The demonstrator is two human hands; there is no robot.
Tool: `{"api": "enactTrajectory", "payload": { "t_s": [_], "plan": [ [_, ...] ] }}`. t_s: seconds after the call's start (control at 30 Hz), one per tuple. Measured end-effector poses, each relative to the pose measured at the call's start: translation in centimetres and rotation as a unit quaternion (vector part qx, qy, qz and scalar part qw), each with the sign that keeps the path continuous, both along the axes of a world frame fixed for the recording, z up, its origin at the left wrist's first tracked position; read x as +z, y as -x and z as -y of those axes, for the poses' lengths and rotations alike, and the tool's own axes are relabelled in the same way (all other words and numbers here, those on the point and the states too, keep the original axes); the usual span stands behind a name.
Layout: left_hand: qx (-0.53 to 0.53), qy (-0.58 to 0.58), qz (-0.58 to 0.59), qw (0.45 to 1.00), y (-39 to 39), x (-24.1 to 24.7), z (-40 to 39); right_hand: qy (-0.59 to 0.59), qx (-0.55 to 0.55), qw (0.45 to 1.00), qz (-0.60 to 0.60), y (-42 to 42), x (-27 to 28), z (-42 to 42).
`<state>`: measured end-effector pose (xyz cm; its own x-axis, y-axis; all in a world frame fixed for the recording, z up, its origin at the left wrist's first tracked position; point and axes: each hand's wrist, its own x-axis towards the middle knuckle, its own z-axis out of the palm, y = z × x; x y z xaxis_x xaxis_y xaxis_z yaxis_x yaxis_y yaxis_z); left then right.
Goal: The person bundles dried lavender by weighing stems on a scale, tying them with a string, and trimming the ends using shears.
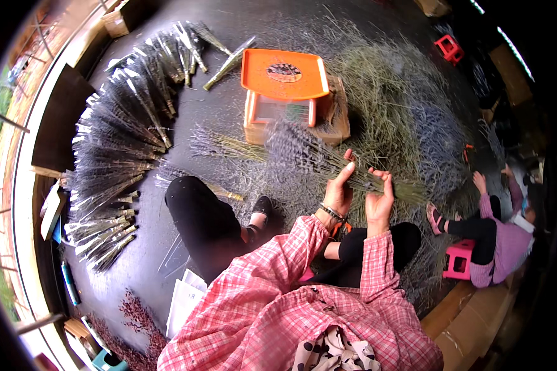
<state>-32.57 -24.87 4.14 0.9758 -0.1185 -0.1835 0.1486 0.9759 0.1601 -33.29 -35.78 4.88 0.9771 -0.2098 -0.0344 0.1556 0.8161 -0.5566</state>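
A bunch of dried lavender [322, 155] lies across both of my hands, its purple heads up and to the left, its cut stem ends down and to the right. My left hand [338, 192] grips the stems nearer the heads, thumb on top. Around the lower stems, the fingers of my right hand [379, 199] are closed. Just beyond the heads stands a weighing scale with an orange tray [285, 74], set on a cardboard box [339, 109]. Another lavender bunch [232, 146] rests on the floor, left of the held one. Part of an orange object [341, 229] shows below my left wrist.
A large heap of loose lavender [380, 92] spreads at the right. Many wrapped lavender bundles [116, 139] fan out along the left floor. A co-worker [506, 246] sits right, by a pink stool [459, 259]. White papers [185, 297] and reddish dried stems [139, 320] lie lower left.
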Motion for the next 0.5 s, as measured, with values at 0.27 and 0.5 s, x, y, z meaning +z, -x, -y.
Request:
{"api": "enactTrajectory", "payload": {
  "t_s": [0.27,0.5],
  "plan": [
    [0.045,-0.146,-0.023,0.988,-0.9,0.8,-7.9,-0.21,0.211,0.949,-0.1,1.2,-4.0,-7.5],
    [0.175,-0.322,-0.028,0.93,-2.1,0.2,-11.8,0.546,0.181,0.818,0.026,3.0,-0.2,-8.6]
  ]
}}
